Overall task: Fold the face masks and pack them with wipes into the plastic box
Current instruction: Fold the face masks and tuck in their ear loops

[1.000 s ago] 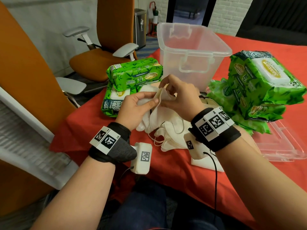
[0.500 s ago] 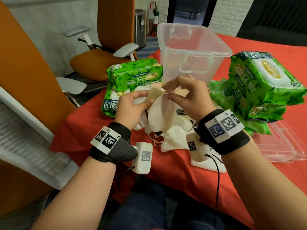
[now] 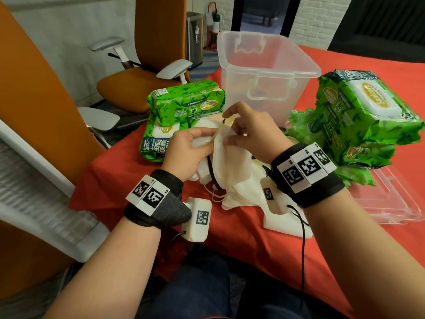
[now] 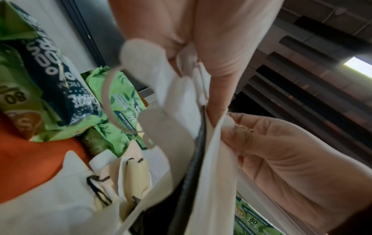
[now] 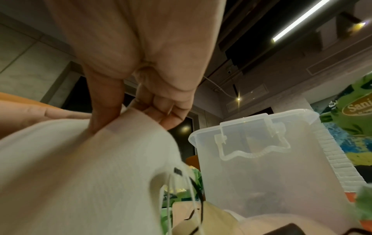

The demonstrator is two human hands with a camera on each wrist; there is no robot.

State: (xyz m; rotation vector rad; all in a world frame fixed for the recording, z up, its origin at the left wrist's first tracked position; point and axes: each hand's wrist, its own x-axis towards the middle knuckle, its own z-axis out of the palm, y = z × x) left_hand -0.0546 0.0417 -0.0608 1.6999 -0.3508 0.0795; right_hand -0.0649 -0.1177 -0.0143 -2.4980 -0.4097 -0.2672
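Both hands hold a white face mask (image 3: 226, 162) above a pile of masks (image 3: 241, 192) on the red table. My left hand (image 3: 188, 148) grips white masks (image 4: 181, 98) between thumb and fingers. My right hand (image 3: 250, 132) pinches the mask's top edge (image 5: 124, 127) with thumb and fingers. The clear plastic box (image 3: 264, 72) stands open just behind the hands; it also fills the right of the right wrist view (image 5: 271, 159). Green wipe packs are stacked at left (image 3: 184, 111) and at right (image 3: 363, 118).
The box's clear lid (image 3: 391, 203) lies flat at the right, under the wipe stack. Orange office chairs (image 3: 128, 81) stand beyond the table's left edge. A white device (image 3: 285, 217) with a black cable sits under my right wrist.
The mask has been lifted off the pile and now hangs spread between both hands. My right hand has risen slightly and shifted its pinch along the top edge.
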